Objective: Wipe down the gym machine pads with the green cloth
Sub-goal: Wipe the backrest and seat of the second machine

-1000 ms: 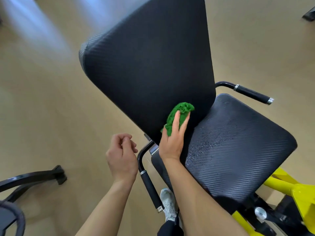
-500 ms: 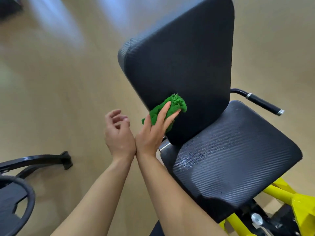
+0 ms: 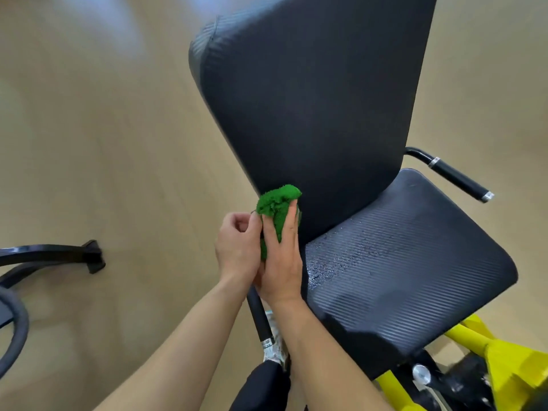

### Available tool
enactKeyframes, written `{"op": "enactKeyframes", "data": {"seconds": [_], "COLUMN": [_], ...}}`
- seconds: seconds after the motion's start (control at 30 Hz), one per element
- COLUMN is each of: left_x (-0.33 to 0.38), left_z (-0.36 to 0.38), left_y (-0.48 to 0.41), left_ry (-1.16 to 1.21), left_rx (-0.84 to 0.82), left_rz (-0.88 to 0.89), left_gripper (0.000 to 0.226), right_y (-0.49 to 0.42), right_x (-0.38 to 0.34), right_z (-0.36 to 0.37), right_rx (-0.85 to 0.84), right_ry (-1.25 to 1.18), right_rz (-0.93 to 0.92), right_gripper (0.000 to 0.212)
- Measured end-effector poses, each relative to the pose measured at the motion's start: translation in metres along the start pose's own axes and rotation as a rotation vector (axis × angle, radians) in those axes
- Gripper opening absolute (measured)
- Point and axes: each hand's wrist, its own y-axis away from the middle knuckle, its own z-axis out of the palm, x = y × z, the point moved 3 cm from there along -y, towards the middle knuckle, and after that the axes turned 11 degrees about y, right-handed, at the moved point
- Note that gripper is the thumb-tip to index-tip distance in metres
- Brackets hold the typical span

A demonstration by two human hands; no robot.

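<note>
Brightness: evenly and softly lit, no harsh shadows.
Glare: pale bluish sheen on the floor (image 3: 98, 31) at upper left; wet glints on the seat pad (image 3: 415, 262).
Blur: smeared floor and back pad (image 3: 311, 99) edges; yellow frame (image 3: 504, 366) soft.
Distortion: wide-angle bending toward edges.
Sharpest: green cloth (image 3: 277, 203), centre.

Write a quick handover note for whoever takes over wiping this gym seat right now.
Right hand: presses the green cloth against the lower left edge of the back pad.
Left hand: loosely curled beside the right hand, fingers touching the cloth's edge.
Seat pad: droplets show near its back edge, so it looks not yet wiped dry.
Left to do: finish the back pad, then wipe the seat pad. How much of the back pad is done cannot be told.
</note>
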Motion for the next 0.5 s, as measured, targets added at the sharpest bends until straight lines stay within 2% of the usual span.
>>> {"op": "enactKeyframes", "data": {"seconds": [0.13, 0.2, 0.23, 0.33, 0.43, 0.5], "left_x": [-0.025, -0.017, -0.004, 0.059, 0.141, 0.189], "left_z": [0.021, 0.026, 0.028, 0.029, 0.026, 0.029], "left_y": [0.006, 0.013, 0.016, 0.027, 0.039, 0.044], "left_ry": [-0.058, -0.052, -0.029, 0.125, 0.245, 0.298], "left_rx": [-0.284, -0.371, -0.382, -0.311, -0.177, -0.221], "left_rz": [-0.188, -0.203, -0.167, 0.037, 0.244, 0.355], "left_gripper": [0.016, 0.023, 0.025, 0.029, 0.034, 0.034], "right_y": [0.018, 0.011, 0.000, -0.055, -0.119, -0.157], "right_x": [0.031, 0.030, 0.023, -0.015, -0.050, -0.065], "right_z": [-0.003, -0.020, -0.034, -0.091, -0.142, -0.176], "right_rx": [-0.099, -0.130, -0.107, 0.061, 0.182, 0.235], "right_ry": [-0.185, -0.383, -0.461, -0.551, -0.506, -0.408], "right_rz": [0.296, 0.472, 0.499, 0.327, 0.124, 0.009], "right_gripper": [0.068, 0.062, 0.061, 0.060, 0.069, 0.071]}}
